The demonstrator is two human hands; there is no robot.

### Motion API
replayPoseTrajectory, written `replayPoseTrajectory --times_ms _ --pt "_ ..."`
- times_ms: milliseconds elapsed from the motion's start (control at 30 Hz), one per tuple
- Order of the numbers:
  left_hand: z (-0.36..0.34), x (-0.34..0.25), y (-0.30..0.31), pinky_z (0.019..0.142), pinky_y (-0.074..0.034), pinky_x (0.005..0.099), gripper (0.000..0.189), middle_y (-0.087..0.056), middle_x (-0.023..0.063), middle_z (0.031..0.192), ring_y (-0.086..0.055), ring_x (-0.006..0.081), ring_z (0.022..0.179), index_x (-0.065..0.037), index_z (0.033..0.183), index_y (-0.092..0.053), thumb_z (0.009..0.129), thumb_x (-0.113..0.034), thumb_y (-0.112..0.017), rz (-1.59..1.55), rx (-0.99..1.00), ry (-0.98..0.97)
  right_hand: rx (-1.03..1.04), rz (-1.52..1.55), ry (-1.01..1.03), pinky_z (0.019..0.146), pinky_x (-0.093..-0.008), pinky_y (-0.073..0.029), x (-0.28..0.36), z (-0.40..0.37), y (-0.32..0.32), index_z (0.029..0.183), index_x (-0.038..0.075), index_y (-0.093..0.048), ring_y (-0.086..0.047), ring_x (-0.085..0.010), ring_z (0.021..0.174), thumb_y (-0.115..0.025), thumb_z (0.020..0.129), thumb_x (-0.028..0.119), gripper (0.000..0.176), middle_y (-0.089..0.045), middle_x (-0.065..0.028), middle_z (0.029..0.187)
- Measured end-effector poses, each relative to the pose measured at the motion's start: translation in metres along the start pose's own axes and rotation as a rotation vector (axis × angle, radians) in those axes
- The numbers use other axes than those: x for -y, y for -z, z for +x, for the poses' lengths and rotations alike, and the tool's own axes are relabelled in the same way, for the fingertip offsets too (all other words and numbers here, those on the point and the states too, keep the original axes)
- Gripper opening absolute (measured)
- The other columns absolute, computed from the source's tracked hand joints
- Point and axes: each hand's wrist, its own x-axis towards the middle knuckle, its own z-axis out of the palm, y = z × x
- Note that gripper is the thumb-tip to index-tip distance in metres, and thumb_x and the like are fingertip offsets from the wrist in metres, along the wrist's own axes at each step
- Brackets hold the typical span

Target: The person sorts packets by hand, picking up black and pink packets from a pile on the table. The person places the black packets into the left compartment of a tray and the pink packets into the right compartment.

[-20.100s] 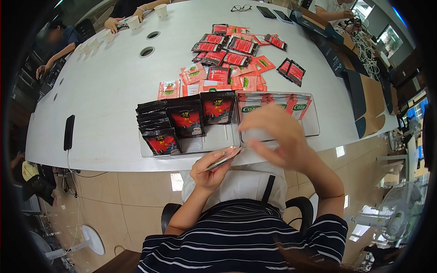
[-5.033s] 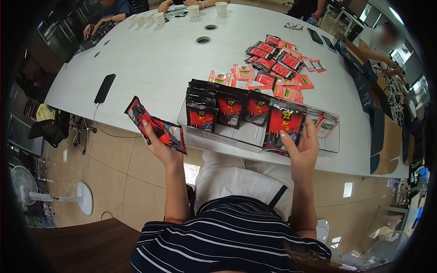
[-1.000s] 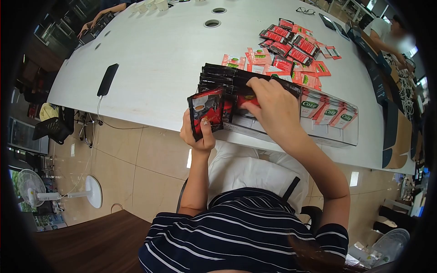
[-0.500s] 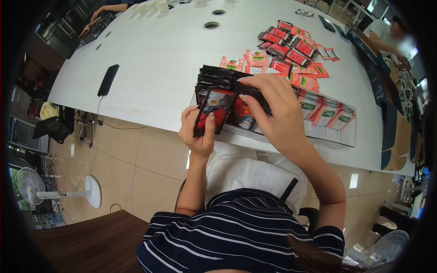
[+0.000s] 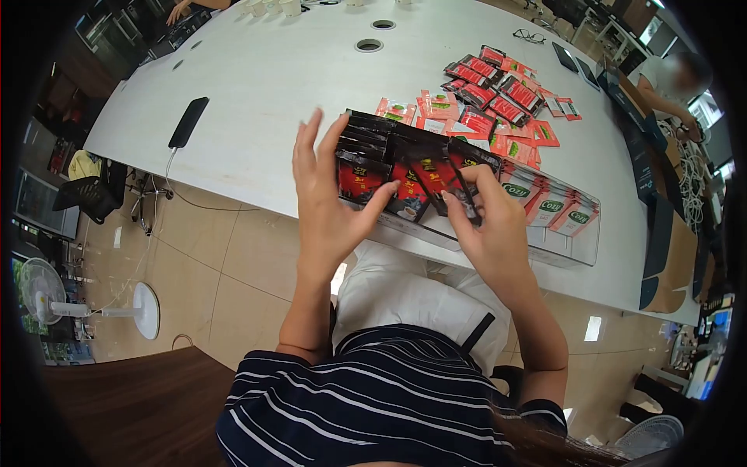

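A clear organizer box [image 5: 580,251] stands along the table's front edge. Its left part holds black-and-red coffee sachets [image 5: 362,180], and pink Cozy sachets [image 5: 548,208] stand in its right part. My right hand [image 5: 494,222] pinches a black-and-red sachet [image 5: 442,179] over the middle of the box. My left hand [image 5: 331,198] is raised at the left end, fingers spread, its thumb near the middle sachets. Behind the box lies a loose pile of red and pink sachets [image 5: 498,101].
A phone [image 5: 188,123] on a cable lies on the white table [image 5: 264,101]. Paper cups [image 5: 289,7], glasses [image 5: 529,36] and two dark devices [image 5: 576,66] are farther back. Open cardboard boxes [image 5: 671,257] stand at the right. Two other people are partly visible beyond the table.
My left hand has let go of its black-and-red sachet and spread its fingers upward. My right hand has moved down and right and now holds a sachet. The view has shifted slightly.
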Motion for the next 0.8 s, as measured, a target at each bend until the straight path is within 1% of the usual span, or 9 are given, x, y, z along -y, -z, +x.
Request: replayPoseTrajectory --times_ms 67,100,167,300,400,433,533,700,800 --pt "0.005 -0.007 0.001 0.099 -0.037 0.0509 0.092 -0.033 0.0177 0.144 -0.033 0.0417 0.129 -0.011 0.142 -0.034 0.064 -0.025 -0.081 0.121 0.219 0.124 -0.002 0.171 -0.141 0.058 -0.0382 -0.049 -0.005 -0.002 -0.007 0.112 0.005 -0.049 -0.064 -0.0316 0.069 -0.064 0.083 0.007 0.032 -0.061 -0.0139 0.084" --pt "0.007 -0.002 -0.001 0.093 -0.043 0.0481 0.101 -0.039 0.0181 0.139 -0.045 0.04 0.121 -0.015 0.146 -0.027 0.062 -0.023 -0.082 0.085 0.267 0.135 0.013 0.175 -0.155 0.059 -0.0388 -0.049 -0.007 -0.002 -0.012 0.116 0.006 -0.046 -0.064 -0.0309 0.071 -0.064 0.082 0.007 0.039 -0.061 -0.0135 0.086" --pt "0.012 0.0 0.0 0.085 -0.049 0.0403 0.097 -0.041 0.0147 0.137 -0.055 0.0336 0.109 -0.013 0.145 -0.029 0.063 -0.02 -0.082 0.081 0.342 0.217 0.039 0.189 -0.18 0.06 -0.0402 -0.049 -0.006 0.001 -0.022 0.126 0.008 -0.041 -0.063 -0.0297 0.075 -0.066 0.08 0.007 0.052 -0.061 -0.0126 0.089" --pt "0.021 0.004 0.004 0.074 -0.053 0.0345 0.096 -0.047 0.0087 0.132 -0.064 0.0253 0.093 -0.016 0.144 -0.033 0.061 -0.016 -0.082 0.146 0.452 0.334 0.185 -0.44 0.094 0.066 -0.0352 -0.048 0.008 0.01 -0.019 0.137 0.008 -0.035 -0.055 -0.0237 0.085 -0.069 0.074 0.008 0.072 -0.058 -0.0081 0.089" --pt "0.022 0.005 0.004 0.075 -0.053 0.0356 0.098 -0.049 0.0066 0.13 -0.064 0.0255 0.092 -0.019 0.143 -0.035 0.058 -0.015 -0.084 0.138 0.444 0.339 0.189 -0.524 0.239 0.068 -0.0315 -0.046 -0.001 0.019 -0.02 0.13 0.005 -0.042 -0.054 -0.0215 0.084 -0.071 0.071 0.01 0.067 -0.056 -0.0067 0.084" --pt "0.023 0.005 0.005 0.075 -0.053 0.0358 0.098 -0.049 0.0063 0.129 -0.064 0.0253 0.092 -0.019 0.142 -0.035 0.058 -0.016 -0.084 0.132 0.436 0.333 0.172 -0.561 0.253 0.065 -0.0307 -0.047 0.0 0.021 -0.021 0.116 0.005 -0.05 -0.055 -0.0204 0.084 -0.072 0.069 0.013 0.053 -0.056 -0.0058 0.083" --pt "0.023 0.006 0.006 0.076 -0.053 0.0365 0.099 -0.05 0.0058 0.129 -0.063 0.0249 0.094 -0.019 0.142 -0.037 0.056 -0.018 -0.085 0.096 0.417 0.326 0.225 -0.726 0.165 0.063 -0.0327 -0.048 0.002 0.023 -0.024 0.105 0.007 -0.049 -0.056 -0.0206 0.083 -0.077 0.069 0.02 0.047 -0.056 -0.0051 0.083" --pt "0.019 0.014 0.003 0.076 -0.054 0.0347 0.105 -0.047 0.0078 0.133 -0.061 0.026 0.101 -0.019 0.142 -0.036 0.051 -0.025 -0.088 0.004 0.377 0.271 0.183 -0.766 0.125 0.054 -0.0305 -0.048 -0.001 0.023 -0.029 0.097 0.007 -0.049 -0.057 -0.0192 0.069 -0.074 0.072 0.028 0.041 -0.056 -0.0038 0.075" --pt "0.023 0.012 0.004 0.089 -0.05 0.0453 0.111 -0.04 0.0092 0.141 -0.051 0.0304 0.119 -0.021 0.144 -0.033 0.047 -0.027 -0.088 -0.033 0.415 0.243 0.048 -0.817 0.225 0.051 -0.0294 -0.047 -0.006 0.026 -0.038 0.095 0.007 -0.049 -0.058 -0.0182 0.062 -0.073 0.073 0.032 0.041 -0.055 -0.0029 0.071"
